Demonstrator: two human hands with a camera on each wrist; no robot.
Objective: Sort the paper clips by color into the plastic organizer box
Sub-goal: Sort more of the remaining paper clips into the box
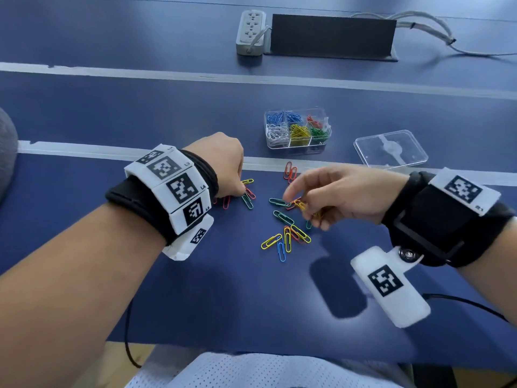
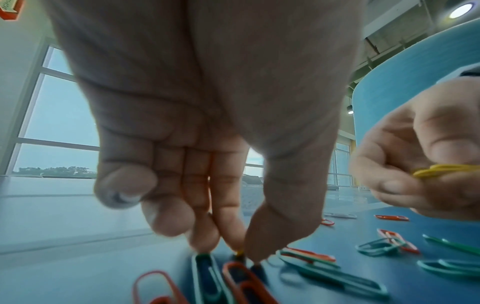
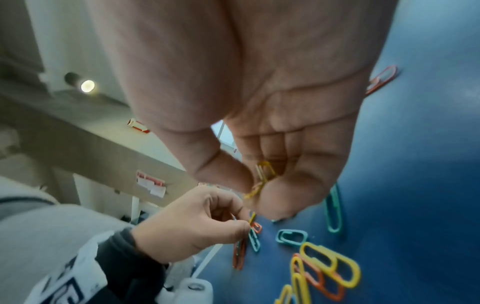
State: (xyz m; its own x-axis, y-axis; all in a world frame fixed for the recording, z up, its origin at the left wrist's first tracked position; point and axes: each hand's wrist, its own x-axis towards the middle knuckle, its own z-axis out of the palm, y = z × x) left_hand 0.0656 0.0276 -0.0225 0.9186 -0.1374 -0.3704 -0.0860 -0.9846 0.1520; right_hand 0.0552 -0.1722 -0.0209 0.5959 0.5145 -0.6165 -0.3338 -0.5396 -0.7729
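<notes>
The clear organizer box [image 1: 321,147] stands beyond my hands, with blue, white, yellow, red and green clips in separate compartments. Loose paper clips [image 1: 285,239] of mixed colours lie on the blue table between my hands. My left hand [image 1: 241,189] reaches down with thumb and forefinger and pinches a yellow clip [image 2: 240,251] on the table, among red and green clips [image 2: 207,275]. My right hand [image 1: 296,200] hovers just above the table and holds several yellow clips [image 3: 263,174] between thumb and curled fingers. Those yellow clips [image 2: 441,169] also show in the left wrist view.
The box's clear lid [image 1: 390,148] lies to the right of the box. A power strip [image 1: 251,32] and a black stand [image 1: 333,35] sit at the far side. A pair of red clips [image 1: 289,170] lies near the white tape line [image 1: 84,149].
</notes>
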